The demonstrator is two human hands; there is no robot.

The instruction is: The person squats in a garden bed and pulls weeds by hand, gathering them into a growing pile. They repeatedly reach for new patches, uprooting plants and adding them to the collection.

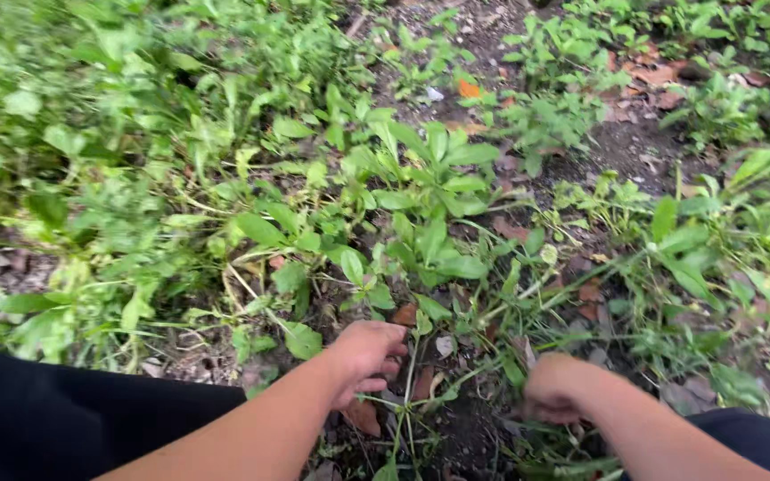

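Observation:
My left hand [369, 354] is low on the ground with its fingers curled around thin green stems at the base of a leafy weed [430, 245]. Just to its right, my right hand [552, 388] is closed near the soil among grass stems [528, 298]; what it grips is partly hidden and blurred. Both forearms reach in from the bottom edge. Dark bare soil [465, 428] shows between the two hands, with dry brown leaves [363, 417] lying on it.
Dense green weeds [135, 178] cover the left and centre. More low plants [724, 240] stand at the right. A patch of dark soil with dry leaves [634, 134] lies at the upper right. My dark trouser legs [64, 419] fill the bottom corners.

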